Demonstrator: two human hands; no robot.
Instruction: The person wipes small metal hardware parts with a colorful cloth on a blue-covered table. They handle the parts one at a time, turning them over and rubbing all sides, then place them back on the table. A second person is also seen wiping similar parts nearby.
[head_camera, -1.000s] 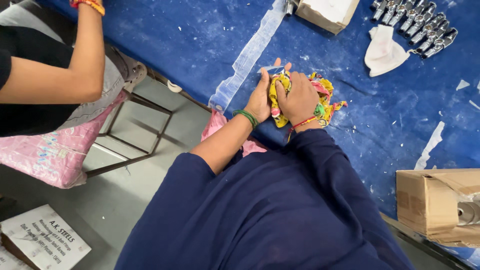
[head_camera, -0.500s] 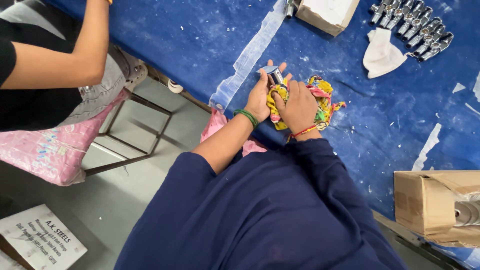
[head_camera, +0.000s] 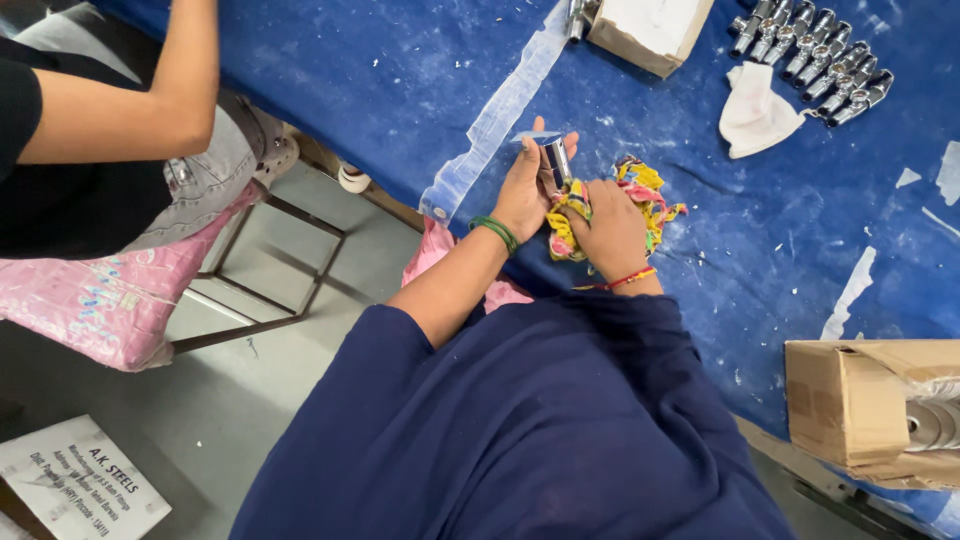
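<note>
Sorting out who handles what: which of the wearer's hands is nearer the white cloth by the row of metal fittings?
Right. The right hand lies below-left of the white cloth; the left hand is farther left.

Blue-covered worktable above a grey floor

The blue table cover (head_camera: 330, 70), scuffed with white marks, fills the frame from 11 to 3 o'clock. Smooth grey floor (head_camera: 220, 400) spreads toward 7 o'clock, evenly lit. A metal-framed stool (head_camera: 290, 270) stands at 9 o'clock, a pink sack (head_camera: 100, 300) just beside it.
</note>
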